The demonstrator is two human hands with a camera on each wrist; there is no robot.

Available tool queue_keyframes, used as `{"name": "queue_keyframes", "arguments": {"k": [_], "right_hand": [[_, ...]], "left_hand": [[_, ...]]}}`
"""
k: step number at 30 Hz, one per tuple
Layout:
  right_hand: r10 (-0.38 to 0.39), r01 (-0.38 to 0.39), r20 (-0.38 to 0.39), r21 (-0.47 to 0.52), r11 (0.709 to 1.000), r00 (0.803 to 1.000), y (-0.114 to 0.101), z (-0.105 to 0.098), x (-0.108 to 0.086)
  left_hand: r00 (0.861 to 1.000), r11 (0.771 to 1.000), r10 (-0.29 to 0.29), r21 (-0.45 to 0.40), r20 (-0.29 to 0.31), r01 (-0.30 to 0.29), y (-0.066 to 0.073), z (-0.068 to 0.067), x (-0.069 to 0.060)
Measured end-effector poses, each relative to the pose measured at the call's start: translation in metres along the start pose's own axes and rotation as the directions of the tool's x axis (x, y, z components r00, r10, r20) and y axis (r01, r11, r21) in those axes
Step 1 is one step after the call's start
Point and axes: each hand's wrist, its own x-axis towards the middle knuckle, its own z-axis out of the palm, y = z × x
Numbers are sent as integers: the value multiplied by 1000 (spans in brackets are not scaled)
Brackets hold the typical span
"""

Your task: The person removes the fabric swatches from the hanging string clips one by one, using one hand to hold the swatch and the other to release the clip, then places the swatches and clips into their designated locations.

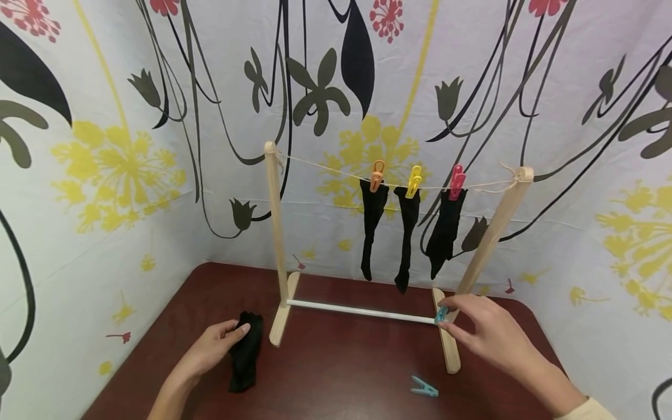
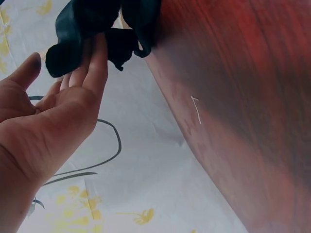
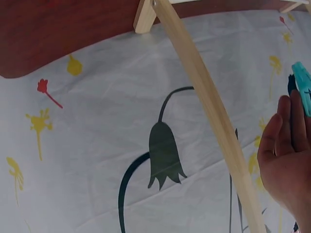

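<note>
My left hand (image 1: 210, 347) holds a black sock (image 1: 247, 356) by its upper part, thumb on the near side, and the rest hangs down over the table's left part. In the left wrist view the dark cloth (image 2: 92, 19) bunches at the fingertips. My right hand (image 1: 490, 329) pinches a light blue clothespin (image 1: 441, 315) in front of the stand's right foot; the same clothespin (image 3: 302, 87) shows at the right wrist view's edge. Another blue clothespin (image 1: 424, 387) lies on the table. Three black socks hang from the string (image 1: 325, 167) under orange (image 1: 377, 177), yellow (image 1: 413, 181) and pink (image 1: 457, 182) clothespins.
A wooden stand has a left post (image 1: 276, 227), a right post (image 1: 493, 233) and a white lower bar (image 1: 362, 311). It stands on a dark red-brown table (image 1: 336, 361). Flower-patterned cloth (image 1: 210, 146) surrounds the table at the back and sides.
</note>
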Motion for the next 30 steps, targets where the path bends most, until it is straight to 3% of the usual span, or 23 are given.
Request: {"name": "queue_keyframes", "arguments": {"k": [8,15,26,30], "right_hand": [[48,-54,149,37,998,988,-2,13,-13],[88,-105,212,70,992,973,-4,19,-21],[137,-187,365,104,977,921,-4,36,-39],[131,-185,358,121,975,924,-5,45,-50]], "left_hand": [[1000,999,-23,-33,-4,23,-7,3,1],[999,996,25,-91,43,-21,-18,6,0],[1000,1000,-19,-22,-3,19,-21,13,-1],[999,999,-39,-2,0,39,-21,12,1]]}}
